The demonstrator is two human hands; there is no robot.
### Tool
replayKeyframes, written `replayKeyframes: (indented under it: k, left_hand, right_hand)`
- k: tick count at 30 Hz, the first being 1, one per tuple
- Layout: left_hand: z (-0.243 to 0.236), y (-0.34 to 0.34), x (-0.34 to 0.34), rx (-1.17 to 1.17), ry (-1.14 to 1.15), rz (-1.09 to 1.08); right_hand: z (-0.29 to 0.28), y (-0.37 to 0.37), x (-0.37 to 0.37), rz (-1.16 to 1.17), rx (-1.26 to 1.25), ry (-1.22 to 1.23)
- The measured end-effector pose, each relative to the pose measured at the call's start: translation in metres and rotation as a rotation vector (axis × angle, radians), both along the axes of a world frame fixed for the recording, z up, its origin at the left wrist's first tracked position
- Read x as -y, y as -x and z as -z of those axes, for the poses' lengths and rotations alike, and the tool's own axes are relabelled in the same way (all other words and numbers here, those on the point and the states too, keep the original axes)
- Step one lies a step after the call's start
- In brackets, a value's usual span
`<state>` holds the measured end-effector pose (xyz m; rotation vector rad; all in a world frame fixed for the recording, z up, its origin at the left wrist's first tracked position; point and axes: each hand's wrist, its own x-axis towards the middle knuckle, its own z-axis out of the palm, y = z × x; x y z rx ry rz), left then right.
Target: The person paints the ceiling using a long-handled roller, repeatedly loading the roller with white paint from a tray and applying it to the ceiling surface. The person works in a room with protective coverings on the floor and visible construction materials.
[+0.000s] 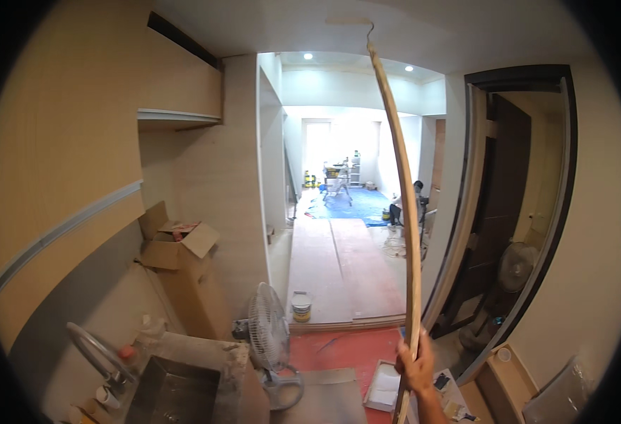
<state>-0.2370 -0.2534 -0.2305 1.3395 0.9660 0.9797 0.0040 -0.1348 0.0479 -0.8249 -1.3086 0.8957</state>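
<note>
My right hand (414, 364) is closed around a long wooden pole (399, 148), which rises steeply to the ceiling (268, 25). A bent metal rod (370, 32) is fixed to its top, with a pale shape (347, 20) at the rod's end against the ceiling, too indistinct to make out. Beside my hand on the lower right lies a shallow tray (379, 385) with white contents. My left hand is not in view.
Sink (172, 396), cardboard boxes (194, 297), fan (268, 325) and upper cabinets (63, 141) stand left. A bucket (301, 307) sits on stacked boards (367, 275). An open doorway (573, 177) is right. Beyond, a crouching person (396, 212) is near a blue sheet (338, 208).
</note>
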Motion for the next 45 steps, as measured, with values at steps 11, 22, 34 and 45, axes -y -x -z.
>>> replayKeyframes:
  k: [11,22,34,45]
  left_hand:
    - [-0.092,-0.165,-0.118,0.279,0.347,0.285]
    - [0.021,-0.251,-0.139,0.572,0.785,0.642]
    - [0.132,-0.271,-0.200,0.103,1.435,0.432]
    - [0.192,-0.273,-0.159,-0.140,1.593,0.719]
  right_hand:
    - [0.194,-0.137,0.145,0.305,0.594,0.570]
    - [0.202,-0.157,0.219,0.290,0.590,0.679]
    - [0.072,-0.087,0.251,0.390,1.123,1.193]
    - [0.140,-0.045,0.223,0.460,0.910,1.441]
